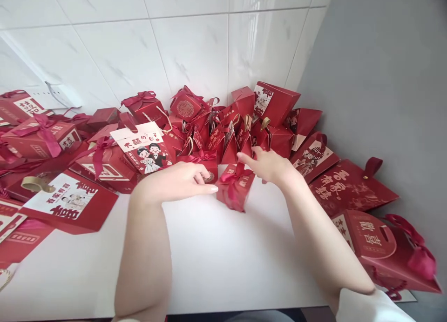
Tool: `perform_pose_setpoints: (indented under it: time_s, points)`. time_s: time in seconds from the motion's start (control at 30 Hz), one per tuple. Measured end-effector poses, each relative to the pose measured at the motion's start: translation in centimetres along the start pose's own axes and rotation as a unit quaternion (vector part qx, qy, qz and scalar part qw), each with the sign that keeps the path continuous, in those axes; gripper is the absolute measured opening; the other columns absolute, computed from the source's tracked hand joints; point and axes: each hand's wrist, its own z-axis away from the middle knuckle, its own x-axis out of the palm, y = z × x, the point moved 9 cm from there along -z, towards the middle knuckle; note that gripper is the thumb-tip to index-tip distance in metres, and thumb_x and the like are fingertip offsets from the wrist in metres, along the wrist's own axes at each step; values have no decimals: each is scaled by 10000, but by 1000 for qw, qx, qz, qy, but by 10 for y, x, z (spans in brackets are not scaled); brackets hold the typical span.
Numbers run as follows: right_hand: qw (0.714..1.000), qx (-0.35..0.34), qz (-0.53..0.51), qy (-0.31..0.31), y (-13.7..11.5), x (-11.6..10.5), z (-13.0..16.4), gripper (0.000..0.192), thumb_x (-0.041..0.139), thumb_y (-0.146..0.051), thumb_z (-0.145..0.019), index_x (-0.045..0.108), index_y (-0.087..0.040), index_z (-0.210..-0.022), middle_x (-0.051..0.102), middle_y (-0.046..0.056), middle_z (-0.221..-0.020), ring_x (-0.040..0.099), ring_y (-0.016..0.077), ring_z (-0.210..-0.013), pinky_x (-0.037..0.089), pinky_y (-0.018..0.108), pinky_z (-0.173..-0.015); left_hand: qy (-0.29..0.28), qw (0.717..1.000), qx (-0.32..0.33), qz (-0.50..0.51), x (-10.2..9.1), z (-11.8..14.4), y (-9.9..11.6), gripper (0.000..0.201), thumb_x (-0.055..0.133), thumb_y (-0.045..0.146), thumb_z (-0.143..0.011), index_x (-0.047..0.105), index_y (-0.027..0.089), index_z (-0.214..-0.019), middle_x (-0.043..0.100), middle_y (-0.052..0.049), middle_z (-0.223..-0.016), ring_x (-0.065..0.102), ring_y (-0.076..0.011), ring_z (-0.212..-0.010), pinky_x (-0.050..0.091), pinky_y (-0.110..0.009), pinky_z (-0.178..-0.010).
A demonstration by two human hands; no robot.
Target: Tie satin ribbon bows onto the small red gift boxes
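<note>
Item one: a small red gift box (pixel 234 188), which I am watching sit tilted on the white bench (pixel 216 257), just in front of the heaped boxes. It is showing a dark red card body and a magenta ribbon bow tied over its top, with a loose tail hanging down the near face. The picture is blurring it slightly, so I am not reading any print on it.

Item two: my left hand (pixel 181 180), lying palm-down just left of the box, its thumb tip reaching the box's left edge. The fingers (pixel 206 177) are curling loosely, half gathered, against a second small red box with a round gold emblem (pixel 208 171) directly behind. I cannot tell whether they are gripping it.

Item three: my right hand (pixel 270 166), hovering above and behind the ribboned box, the fingers (pixel 244 158) spreading and pointing left, nothing pinched between them.

Item four: the pile behind, made of red pyramid-shaped boxes with gold cord handles (pixel 226 136). A white-topped cartoon couple bag (pixel 145 147) is leaning at left.

Item five: flat red paper bags with gold characters (pixel 349 184), lying along the right edge by the grey wall.

Item six: white marbled tiles (pixel 174 47), backing the whole display.
</note>
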Motion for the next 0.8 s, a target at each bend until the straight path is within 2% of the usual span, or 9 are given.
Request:
perform_pose_setpoints:
  time_s: [0.1, 0.2, 0.3, 0.4, 0.53, 0.6, 0.67, 0.73, 0.8]
  points:
    - [996, -13, -20, 82, 11, -7, 1, 666, 267, -671, -963, 531, -171, -1316, 642, 200, -1177, 592, 405, -1132, 467, 523, -876, 37, 999, 2, -10, 4, -11, -5, 540, 658, 629, -740, 670, 267, -1140, 723, -37, -1121, 679, -232, -1005, 516, -292, -796]
    - [988, -106, -99, 53, 8, 23, 2, 584, 323, -622, -984, 525, -180, -1306, 626, 180, -1239, 605, 356, -1130, 467, 484, -921, 52, 998, 4, -35, 14, -20, -6, 731, 664, 683, -703, 576, 267, -1297, 643, -81, -1297, 615, -290, -1170, 498, -345, -885]
    - [951, -190, -244, -3, 4, 57, 10, 543, 364, -600, -994, 418, -252, -1407, 629, 100, -1274, 622, 258, -1121, 469, 410, -970, 19, 999, 32, -32, 33, -30, -6, 873, 722, 653, -661, 468, 284, -1411, 551, -100, -1416, 543, -334, -1270, 481, -387, -942]
    - [916, -218, -334, -38, 3, 77, 20, 542, 441, -564, -984, 361, -271, -1433, 655, 71, -1231, 654, 215, -1043, 502, 371, -931, 8, 997, 70, 9, 49, -36, -11, 919, 743, 603, -679, 375, 316, -1471, 480, -91, -1485, 460, -350, -1354, 442, -435, -1028]
    - [896, -205, -393, -3, 11, 79, 24, 528, 512, -565, -951, 431, -252, -1368, 662, 68, -1174, 663, 211, -973, 519, 369, -895, 11, 986, 124, 108, 66, -39, -24, 857, 717, 406, -779, 275, 339, -1510, 393, -70, -1545, 402, -287, -1410, 412, -423, -1100]
    - [892, -171, -419, 15, 20, 82, 21, 466, 429, -586, -978, 488, -249, -1294, 682, 51, -1055, 666, 205, -883, 529, 370, -840, 58, 972, 166, 158, 67, -39, -29, 744, 640, 309, -843, 285, 309, -1498, 369, -80, -1549, 390, -246, -1417, 395, -396, -1123]
    - [895, -138, -419, 58, 32, 84, 18, 441, 350, -581, -1003, 516, -249, -1241, 678, 44, -992, 656, 209, -864, 523, 376, -818, 164, 952, 191, 175, 57, -36, -34, 605, 605, 286, -867, 371, 256, -1424, 418, -107, -1482, 432, -231, -1370, 412, -380, -1100]
    - [903, -137, -390, 121, 38, 82, 18, 412, 352, -548, -1012, 522, -242, -1228, 665, 58, -1044, 640, 222, -935, 503, 391, -852, 277, 930, 194, 145, 45, -30, -38, 395, 641, 298, -849, 516, 213, -1214, 528, -104, -1292, 533, -219, -1211, 466, -350, -996]
    - [902, -171, -351, 183, 38, 75, 22, 372, 380, -496, -1016, 523, -229, -1232, 643, 77, -1129, 615, 230, -1017, 478, 408, -905, 340, 916, 189, 96, 38, -23, -36, 175, 666, 296, -835, 569, 193, -939, 577, -61, -1047, 580, -183, -990, 480, -309, -860]
